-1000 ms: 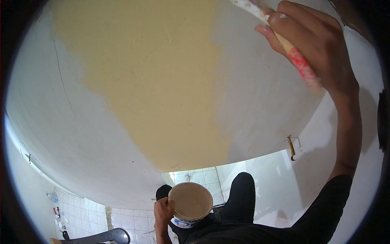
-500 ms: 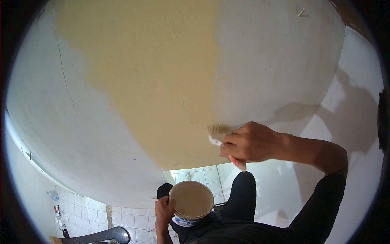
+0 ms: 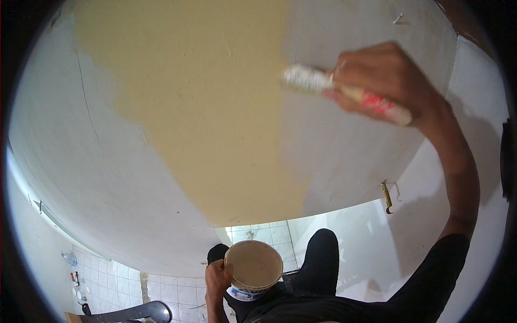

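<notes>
My right hand point(image 3: 379, 81) is wrapped round the handle of a paintbrush point(image 3: 371, 102), slightly blurred by motion. The bristle end lies at the right border of a yellow painted area point(image 3: 215, 107), against the grey-white wall point(image 3: 344, 145); whether the tips touch is not clear. Low in front of my body, my left hand point(image 3: 216, 280) grips the rim of a round paint bucket point(image 3: 253, 264), thumb over the edge. The bucket's inside is coated beige, and its outer side carries a blue and white label.
A brass-coloured hook point(image 3: 386, 196) juts out near the wall's lower right corner, and a white peg point(image 3: 399, 19) sticks out at upper right. Below left are a tiled floor point(image 3: 175, 288), a dark curved chair part point(image 3: 134, 312) and a plastic bottle point(image 3: 69, 258).
My right hand has moved up and to the right with the paintbrush, uncovering the brass-coloured hook. Yellow now reaches further right near the wall's lower edge. The left hand and bucket have stayed put.
</notes>
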Demonstrator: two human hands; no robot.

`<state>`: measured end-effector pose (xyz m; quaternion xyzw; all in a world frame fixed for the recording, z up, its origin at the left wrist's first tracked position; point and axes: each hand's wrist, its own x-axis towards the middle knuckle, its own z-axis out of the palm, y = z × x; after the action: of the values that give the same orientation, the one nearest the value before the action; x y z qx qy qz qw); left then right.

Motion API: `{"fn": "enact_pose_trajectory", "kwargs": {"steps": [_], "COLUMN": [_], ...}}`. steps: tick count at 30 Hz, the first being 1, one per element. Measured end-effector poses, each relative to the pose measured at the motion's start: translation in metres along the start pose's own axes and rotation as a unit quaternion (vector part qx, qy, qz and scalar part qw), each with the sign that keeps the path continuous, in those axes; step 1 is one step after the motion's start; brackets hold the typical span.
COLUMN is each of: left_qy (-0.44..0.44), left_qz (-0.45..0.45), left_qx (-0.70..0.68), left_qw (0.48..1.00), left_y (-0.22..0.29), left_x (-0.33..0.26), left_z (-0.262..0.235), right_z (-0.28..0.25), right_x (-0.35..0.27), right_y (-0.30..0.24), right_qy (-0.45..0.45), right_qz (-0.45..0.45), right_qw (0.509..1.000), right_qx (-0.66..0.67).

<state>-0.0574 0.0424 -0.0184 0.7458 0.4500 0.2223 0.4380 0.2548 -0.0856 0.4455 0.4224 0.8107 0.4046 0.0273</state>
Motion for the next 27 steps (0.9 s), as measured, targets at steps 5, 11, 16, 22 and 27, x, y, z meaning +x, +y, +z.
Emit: {"fn": "enact_pose_trajectory", "kwargs": {"steps": [5,11,16,22,27], "left_qy": [0.007,-0.002,-0.002,-0.007,0.005], "left_qz": [0.001,-0.022,-0.013,-0.024,-0.013], "left_qx": [0.001,-0.014,-0.016,-0.044,-0.022], "left_qw": [1.000,1.000,1.000,0.999,1.000], "left_y": [0.009,-0.009,-0.006,-0.006,-0.007], "left_x": [-0.003,-0.002,0.001,-0.007,-0.005], "left_z": [-0.003,-0.001,0.001,-0.003,-0.002], "right_z": [-0.024,0.056,0.121,0.147,0.113], "right_x": [0.008,-0.013,-0.042,-0.050,-0.049], "right_y": [0.002,-0.047,-0.128,-0.134,-0.071], "right_qy": [0.163,0.097,0.025,0.079,0.063], "right_qz": [-0.018,-0.023,-0.053,0.010,0.042], "right_qw": [0.964,0.950,0.985,0.987,0.982], "right_qx": [-0.208,-0.297,-0.160,0.143,0.171]}}
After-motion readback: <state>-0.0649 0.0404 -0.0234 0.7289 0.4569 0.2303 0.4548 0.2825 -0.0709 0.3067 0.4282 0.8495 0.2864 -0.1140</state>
